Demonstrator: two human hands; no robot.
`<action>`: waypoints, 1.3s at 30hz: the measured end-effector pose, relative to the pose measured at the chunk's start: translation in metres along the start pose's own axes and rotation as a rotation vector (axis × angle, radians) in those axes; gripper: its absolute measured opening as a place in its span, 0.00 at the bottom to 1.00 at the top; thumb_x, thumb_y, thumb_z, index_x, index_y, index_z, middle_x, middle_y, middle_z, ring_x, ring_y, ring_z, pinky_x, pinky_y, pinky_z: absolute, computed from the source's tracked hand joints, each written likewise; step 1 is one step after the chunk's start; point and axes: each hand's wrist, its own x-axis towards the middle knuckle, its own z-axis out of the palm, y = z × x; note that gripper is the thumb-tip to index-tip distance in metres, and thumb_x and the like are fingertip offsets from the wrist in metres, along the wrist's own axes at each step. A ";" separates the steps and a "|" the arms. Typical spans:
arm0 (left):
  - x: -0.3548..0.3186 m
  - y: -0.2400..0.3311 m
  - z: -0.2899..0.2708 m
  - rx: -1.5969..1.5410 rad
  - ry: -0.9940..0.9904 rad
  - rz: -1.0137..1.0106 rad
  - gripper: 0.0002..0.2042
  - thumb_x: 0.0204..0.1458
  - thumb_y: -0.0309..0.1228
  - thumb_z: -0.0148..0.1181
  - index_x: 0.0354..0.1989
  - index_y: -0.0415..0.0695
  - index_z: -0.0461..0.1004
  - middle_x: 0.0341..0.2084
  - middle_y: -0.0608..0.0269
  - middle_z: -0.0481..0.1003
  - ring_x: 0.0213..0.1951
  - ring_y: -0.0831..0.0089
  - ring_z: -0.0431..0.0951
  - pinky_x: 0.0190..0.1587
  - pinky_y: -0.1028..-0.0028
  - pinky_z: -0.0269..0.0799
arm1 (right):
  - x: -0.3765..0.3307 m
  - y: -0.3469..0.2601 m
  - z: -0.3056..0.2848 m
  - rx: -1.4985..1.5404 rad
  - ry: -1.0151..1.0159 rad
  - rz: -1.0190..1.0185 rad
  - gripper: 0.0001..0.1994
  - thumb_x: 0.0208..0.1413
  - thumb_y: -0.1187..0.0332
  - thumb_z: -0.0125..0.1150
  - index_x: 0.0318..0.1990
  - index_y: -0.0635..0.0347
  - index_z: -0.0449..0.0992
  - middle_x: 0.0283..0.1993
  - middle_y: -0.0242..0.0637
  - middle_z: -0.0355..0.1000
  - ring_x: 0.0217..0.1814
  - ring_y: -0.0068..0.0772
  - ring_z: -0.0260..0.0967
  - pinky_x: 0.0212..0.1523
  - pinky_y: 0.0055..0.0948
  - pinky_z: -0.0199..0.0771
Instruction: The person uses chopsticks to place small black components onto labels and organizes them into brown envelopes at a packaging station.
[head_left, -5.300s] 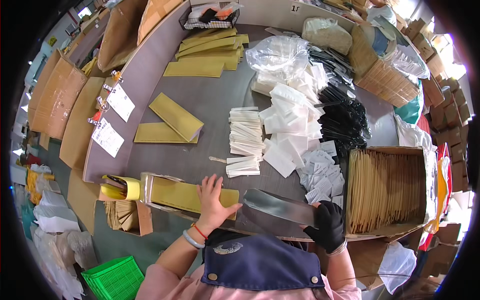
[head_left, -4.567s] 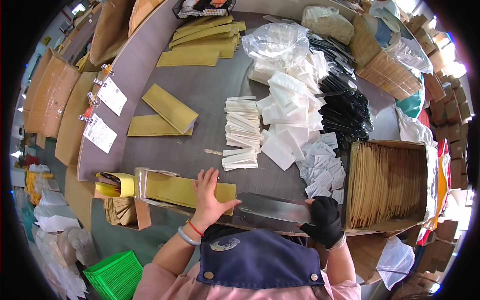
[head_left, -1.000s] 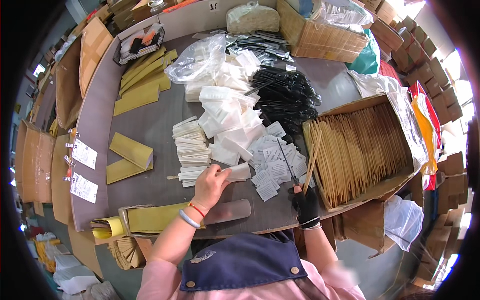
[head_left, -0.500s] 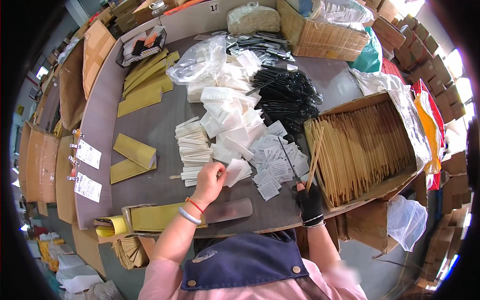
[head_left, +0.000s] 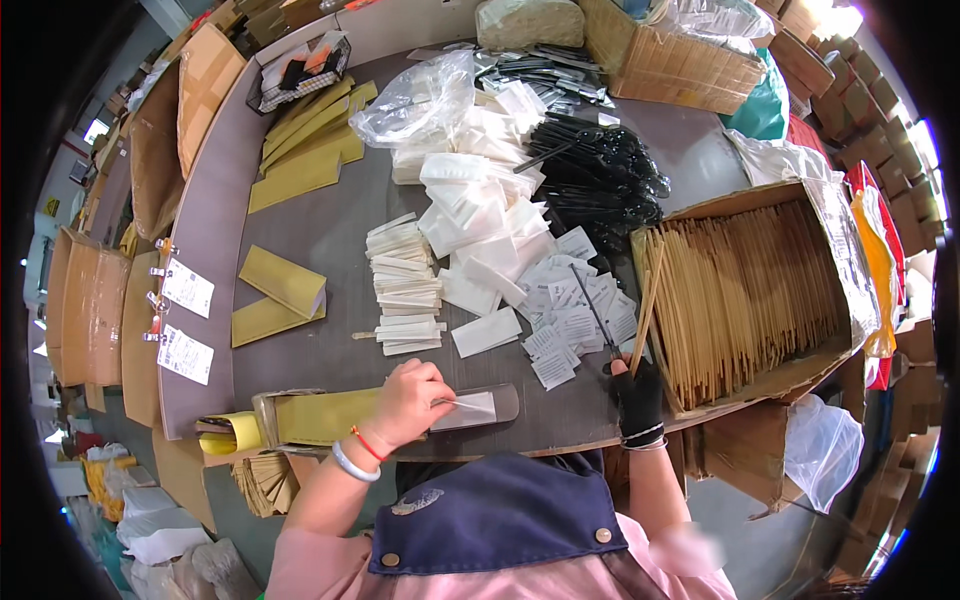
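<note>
- While a flat white paper packet (head_left: 468, 404) is pinched by the bare left hand (head_left: 408, 402), it is held over a smooth grey metal chute (head_left: 478, 408).
- A thin wooden stick (head_left: 645, 305) and a black utensil (head_left: 597, 315) are gripped together by the black-gloved right hand (head_left: 638, 395); its fingertips are hidden.
- Just right, a cardboard box (head_left: 850, 270) of sticks is seen.

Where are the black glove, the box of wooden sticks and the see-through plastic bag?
black glove (head_left: 638, 400), head view, back of the right hand.
box of wooden sticks (head_left: 850, 265), head view, its right wall.
see-through plastic bag (head_left: 420, 100), head view, its crumpled middle.
</note>
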 end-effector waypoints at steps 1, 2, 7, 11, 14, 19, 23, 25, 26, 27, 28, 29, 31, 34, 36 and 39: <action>-0.005 0.004 0.004 0.137 0.070 0.003 0.08 0.35 0.32 0.72 0.26 0.48 0.82 0.25 0.68 0.71 0.34 0.65 0.71 0.39 0.66 0.69 | 0.000 -0.002 0.000 -0.026 0.006 -0.028 0.12 0.56 0.63 0.66 0.38 0.63 0.76 0.23 0.21 0.67 0.23 0.12 0.60 0.23 0.17 0.58; -0.010 0.008 0.008 0.274 0.139 0.008 0.09 0.35 0.33 0.72 0.27 0.49 0.82 0.25 0.69 0.71 0.34 0.65 0.71 0.40 0.65 0.68 | 0.000 -0.004 0.000 -0.052 0.013 -0.057 0.13 0.55 0.63 0.67 0.38 0.63 0.76 0.24 0.21 0.67 0.24 0.12 0.61 0.24 0.18 0.59; -0.007 0.027 0.003 0.106 0.167 -0.019 0.15 0.36 0.33 0.73 0.35 0.48 0.82 0.28 0.66 0.72 0.35 0.64 0.71 0.42 0.65 0.69 | -0.002 -0.009 -0.008 -0.111 -0.008 -0.073 0.13 0.53 0.64 0.68 0.39 0.65 0.77 0.25 0.24 0.69 0.26 0.16 0.64 0.27 0.20 0.63; 0.061 0.051 0.041 0.001 0.318 0.121 0.21 0.38 0.33 0.72 0.43 0.43 0.77 0.32 0.60 0.73 0.37 0.59 0.72 0.42 0.64 0.70 | -0.004 -0.013 0.000 -0.213 0.023 -0.143 0.14 0.51 0.66 0.70 0.41 0.66 0.77 0.26 0.26 0.70 0.28 0.18 0.65 0.31 0.22 0.66; 0.084 0.063 0.080 0.140 0.290 -0.097 0.16 0.38 0.34 0.73 0.34 0.44 0.75 0.32 0.59 0.73 0.37 0.58 0.73 0.40 0.63 0.69 | -0.009 -0.019 -0.002 -0.204 0.036 -0.183 0.15 0.50 0.66 0.70 0.41 0.66 0.77 0.27 0.28 0.71 0.30 0.18 0.66 0.32 0.22 0.67; 0.091 0.053 0.099 0.095 0.305 -0.109 0.13 0.38 0.34 0.72 0.28 0.43 0.74 0.26 0.60 0.74 0.33 0.58 0.74 0.37 0.62 0.69 | -0.014 -0.021 -0.008 -0.235 0.062 -0.117 0.15 0.49 0.67 0.71 0.41 0.66 0.77 0.28 0.28 0.71 0.30 0.19 0.67 0.33 0.22 0.68; 0.086 0.049 0.080 -0.225 0.326 -0.146 0.11 0.41 0.31 0.71 0.26 0.40 0.75 0.21 0.58 0.75 0.26 0.60 0.76 0.30 0.66 0.71 | -0.012 -0.021 -0.004 -0.228 0.014 -0.221 0.13 0.50 0.69 0.69 0.42 0.65 0.77 0.26 0.26 0.70 0.27 0.16 0.65 0.29 0.19 0.66; 0.069 0.047 0.044 -0.389 0.218 -0.216 0.11 0.42 0.30 0.71 0.29 0.40 0.76 0.22 0.58 0.76 0.24 0.63 0.76 0.29 0.68 0.71 | -0.012 -0.025 -0.006 -0.263 -0.011 -0.242 0.14 0.49 0.69 0.70 0.41 0.66 0.77 0.26 0.28 0.71 0.28 0.18 0.66 0.31 0.21 0.68; 0.056 0.043 0.024 -0.552 0.113 -0.281 0.10 0.42 0.29 0.70 0.31 0.39 0.77 0.22 0.58 0.77 0.23 0.65 0.77 0.27 0.69 0.72 | -0.013 -0.026 -0.006 -0.298 -0.034 -0.268 0.14 0.47 0.70 0.71 0.41 0.66 0.77 0.26 0.29 0.71 0.29 0.20 0.67 0.32 0.23 0.69; 0.041 0.036 0.009 -0.461 0.008 -0.287 0.11 0.43 0.29 0.69 0.34 0.39 0.78 0.23 0.56 0.78 0.24 0.62 0.78 0.30 0.67 0.74 | -0.013 -0.026 -0.009 -0.359 -0.061 -0.250 0.15 0.46 0.70 0.72 0.41 0.66 0.77 0.26 0.29 0.71 0.28 0.19 0.67 0.32 0.22 0.69; 0.025 0.027 -0.002 -0.367 -0.094 -0.294 0.12 0.44 0.30 0.69 0.37 0.40 0.78 0.23 0.55 0.79 0.25 0.59 0.80 0.33 0.66 0.76 | -0.014 -0.027 -0.005 -0.355 -0.071 -0.249 0.15 0.46 0.70 0.72 0.41 0.66 0.77 0.26 0.29 0.71 0.28 0.19 0.67 0.32 0.22 0.69; 0.010 0.020 0.001 -0.197 -0.146 -0.379 0.13 0.41 0.30 0.71 0.37 0.43 0.79 0.28 0.59 0.78 0.31 0.61 0.78 0.36 0.65 0.75 | -0.016 -0.030 -0.001 -0.336 -0.158 -0.208 0.16 0.46 0.70 0.73 0.41 0.66 0.77 0.26 0.29 0.71 0.29 0.19 0.67 0.32 0.22 0.69; -0.007 0.022 0.005 0.019 -0.027 -0.286 0.15 0.39 0.31 0.72 0.38 0.45 0.80 0.33 0.61 0.77 0.35 0.61 0.76 0.38 0.65 0.73 | -0.020 -0.035 0.009 -0.318 -0.298 -0.116 0.16 0.45 0.72 0.72 0.42 0.66 0.77 0.27 0.27 0.70 0.30 0.17 0.65 0.33 0.21 0.68; -0.025 0.026 0.015 0.230 0.158 -0.181 0.21 0.34 0.33 0.73 0.41 0.48 0.79 0.45 0.64 0.70 0.45 0.61 0.68 0.44 0.64 0.69 | -0.022 -0.030 0.019 -0.385 -0.382 -0.189 0.17 0.45 0.71 0.72 0.42 0.66 0.77 0.27 0.27 0.70 0.29 0.17 0.64 0.32 0.22 0.67; -0.035 0.030 0.022 0.296 0.134 -0.023 0.23 0.35 0.33 0.72 0.44 0.46 0.77 0.45 0.66 0.71 0.44 0.62 0.69 0.44 0.64 0.68 | -0.023 -0.029 0.021 -0.374 -0.425 -0.194 0.17 0.45 0.71 0.73 0.42 0.66 0.77 0.26 0.27 0.68 0.30 0.16 0.63 0.31 0.22 0.66; -0.053 0.026 0.042 0.395 0.091 0.023 0.24 0.37 0.34 0.70 0.46 0.47 0.76 0.48 0.66 0.71 0.45 0.62 0.68 0.46 0.62 0.67 | -0.021 -0.019 0.028 -0.472 -0.453 -0.192 0.20 0.44 0.63 0.75 0.43 0.63 0.78 0.27 0.35 0.73 0.29 0.26 0.70 0.32 0.26 0.70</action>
